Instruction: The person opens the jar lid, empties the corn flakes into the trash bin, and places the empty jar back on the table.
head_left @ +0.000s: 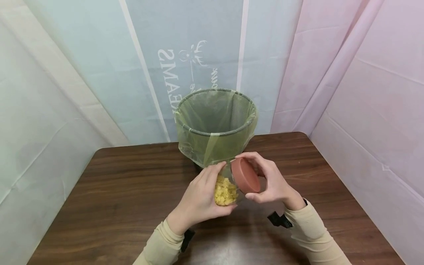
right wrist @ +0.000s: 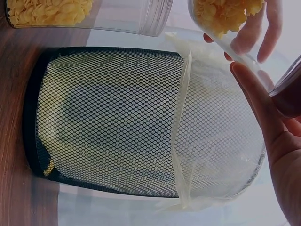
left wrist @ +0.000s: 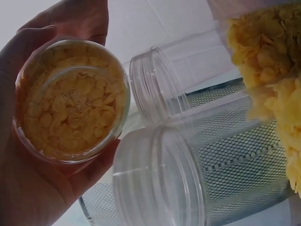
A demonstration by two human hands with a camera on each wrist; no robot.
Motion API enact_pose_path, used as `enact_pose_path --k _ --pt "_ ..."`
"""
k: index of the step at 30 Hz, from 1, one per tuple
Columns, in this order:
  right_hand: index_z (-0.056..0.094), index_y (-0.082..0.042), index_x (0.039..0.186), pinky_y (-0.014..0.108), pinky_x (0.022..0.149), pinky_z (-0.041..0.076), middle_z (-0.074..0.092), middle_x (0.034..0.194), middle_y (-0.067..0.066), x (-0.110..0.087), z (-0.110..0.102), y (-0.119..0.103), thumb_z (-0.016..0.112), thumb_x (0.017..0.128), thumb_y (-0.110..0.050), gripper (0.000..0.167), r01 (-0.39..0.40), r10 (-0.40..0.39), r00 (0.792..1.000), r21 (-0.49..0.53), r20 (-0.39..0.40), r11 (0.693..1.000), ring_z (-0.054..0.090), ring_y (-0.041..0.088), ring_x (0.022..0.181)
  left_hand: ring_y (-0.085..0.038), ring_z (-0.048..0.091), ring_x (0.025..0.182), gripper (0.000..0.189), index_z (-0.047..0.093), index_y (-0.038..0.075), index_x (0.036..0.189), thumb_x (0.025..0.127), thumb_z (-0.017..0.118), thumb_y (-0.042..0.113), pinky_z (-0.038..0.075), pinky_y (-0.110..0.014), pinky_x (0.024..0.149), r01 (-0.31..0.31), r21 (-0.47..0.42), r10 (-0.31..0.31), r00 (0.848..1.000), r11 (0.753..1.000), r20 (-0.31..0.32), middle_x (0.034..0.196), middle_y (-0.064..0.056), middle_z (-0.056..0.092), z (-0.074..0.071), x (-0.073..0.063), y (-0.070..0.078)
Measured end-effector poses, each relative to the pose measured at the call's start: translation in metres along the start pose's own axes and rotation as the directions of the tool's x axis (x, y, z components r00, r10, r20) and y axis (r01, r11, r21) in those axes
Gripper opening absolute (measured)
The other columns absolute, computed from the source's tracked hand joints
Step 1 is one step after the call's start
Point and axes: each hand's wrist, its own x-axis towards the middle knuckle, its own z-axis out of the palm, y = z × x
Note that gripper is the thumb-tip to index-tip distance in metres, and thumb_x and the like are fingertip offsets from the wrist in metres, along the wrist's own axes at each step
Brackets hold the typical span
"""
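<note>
A clear jar of yellow flakes (head_left: 226,191) is held tilted over the table in my left hand (head_left: 200,197), fingers and thumb curled round its sides. In the left wrist view the round jar bottom (left wrist: 73,103) faces the camera, flakes pressed against it. My right hand (head_left: 269,180) grips a reddish-brown lid (head_left: 246,176) by its edge, right at the jar's mouth. The lid also shows at the edge of the right wrist view, beside the thumb. Just beyond both hands stands a mesh bin (right wrist: 113,117) lined with a pale green bag (head_left: 216,147).
Two lidless clear jars (left wrist: 160,174) with flakes in their lower parts appear in the left wrist view, in front of the bin. The dark wooden table (head_left: 126,195) ends at a back edge behind the bin. Pale cloth (head_left: 281,44) hangs at the back and sides.
</note>
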Motion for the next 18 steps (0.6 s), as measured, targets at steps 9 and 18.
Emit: enact_pose_path --k 9,18 --pt "0.043 0.001 0.133 0.02 0.069 0.054 0.059 0.12 0.012 -0.0002 0.0011 -0.0045 0.076 0.074 -0.038 0.079 -0.028 0.029 1.0 -0.042 0.013 0.999 0.064 0.01 0.09 -0.016 0.059 0.104 0.099 0.043 0.004 0.134 0.056 0.08 0.053 0.054 -0.031 0.083 -0.013 0.031 0.014 0.999 0.999 -0.037 0.118 -0.004 0.059 0.001 0.001 -0.0019" --pt "0.041 -0.005 0.138 0.023 0.071 0.055 0.056 0.128 0.007 -0.0032 0.006 -0.0105 0.073 0.082 -0.03 0.069 -0.131 0.133 0.991 -0.088 0.011 0.987 0.063 0.011 0.093 -0.015 0.06 0.102 0.098 0.048 0.007 0.132 0.051 0.079 0.053 0.054 -0.032 0.081 0.003 0.108 0.006 0.997 0.994 -0.078 0.116 -0.002 0.059 0.0006 -0.0001 -0.0025"
